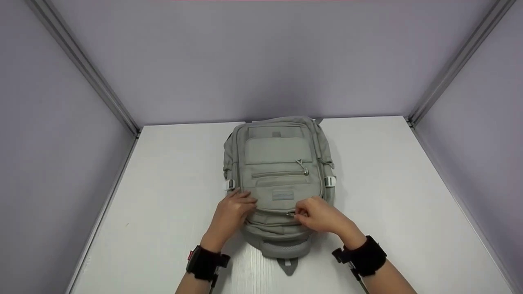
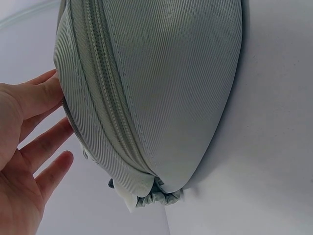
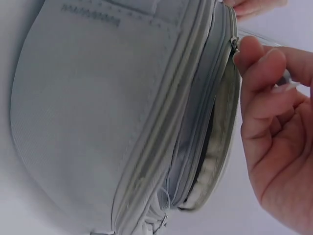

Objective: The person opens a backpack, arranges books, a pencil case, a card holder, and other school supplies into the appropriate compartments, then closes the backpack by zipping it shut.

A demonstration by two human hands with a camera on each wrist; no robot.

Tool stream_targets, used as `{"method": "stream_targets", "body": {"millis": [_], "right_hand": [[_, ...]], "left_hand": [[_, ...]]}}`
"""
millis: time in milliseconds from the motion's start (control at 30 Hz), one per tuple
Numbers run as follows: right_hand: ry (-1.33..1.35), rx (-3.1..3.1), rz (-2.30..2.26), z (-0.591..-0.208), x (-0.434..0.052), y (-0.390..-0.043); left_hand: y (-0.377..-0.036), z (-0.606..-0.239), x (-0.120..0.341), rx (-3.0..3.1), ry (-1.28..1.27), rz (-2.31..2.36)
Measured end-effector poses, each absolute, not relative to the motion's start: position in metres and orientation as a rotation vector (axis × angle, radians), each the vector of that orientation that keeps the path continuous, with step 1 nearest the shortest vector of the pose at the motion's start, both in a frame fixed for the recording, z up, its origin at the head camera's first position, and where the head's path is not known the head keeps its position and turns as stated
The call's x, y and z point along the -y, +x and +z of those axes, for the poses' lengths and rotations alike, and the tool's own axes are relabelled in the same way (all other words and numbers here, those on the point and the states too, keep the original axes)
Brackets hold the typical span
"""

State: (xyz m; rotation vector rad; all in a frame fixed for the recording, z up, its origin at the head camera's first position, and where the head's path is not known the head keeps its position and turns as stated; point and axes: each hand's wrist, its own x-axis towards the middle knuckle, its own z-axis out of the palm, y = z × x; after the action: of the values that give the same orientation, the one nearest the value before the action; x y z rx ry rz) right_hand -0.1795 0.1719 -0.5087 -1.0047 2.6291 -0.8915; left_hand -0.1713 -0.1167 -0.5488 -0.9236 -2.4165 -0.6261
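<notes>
Though lying flat and looking limp, handling as a soft thing: grey backpack (image 1: 280, 179), ribbed woven cloth, probably light and nearly empty judging by the way the front panel is sagging. Resting face up on the white table (image 1: 408, 196), far end close to the back wall, near end toward the wrists. Likely bunching under any pull along the lower front zipper (image 1: 271, 212), so needing an anchor beside the track while the slider is being drawn. Pinching the small metal zipper pull (image 1: 291, 214) with the right hand (image 1: 320, 216), thumb and forefinger curled on it, at the backpack's lower front pocket (image 3: 215, 147), which is gaping partly open in the right wrist view. Pressing on the backpack's left edge with the left hand (image 1: 233, 212), fingers straight and spread, gripping nothing. Best holds, by judgement: the pull tab for the pocket, the padded handle loop (image 1: 286, 250) at the near end for lifting. Sitting on either flank of the backpack, two white side buckles (image 1: 330, 181), small and slippery-looking, poor for gripping.
</notes>
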Motion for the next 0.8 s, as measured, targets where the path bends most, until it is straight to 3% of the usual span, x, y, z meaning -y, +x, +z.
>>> {"method": "stream_targets", "body": {"millis": [800], "right_hand": [[-0.722,-2.536,-1.066,-0.508,-0.246,-0.194]], "left_hand": [[-0.171,-0.548,0.117,2.419,-0.924,-0.63]]}}
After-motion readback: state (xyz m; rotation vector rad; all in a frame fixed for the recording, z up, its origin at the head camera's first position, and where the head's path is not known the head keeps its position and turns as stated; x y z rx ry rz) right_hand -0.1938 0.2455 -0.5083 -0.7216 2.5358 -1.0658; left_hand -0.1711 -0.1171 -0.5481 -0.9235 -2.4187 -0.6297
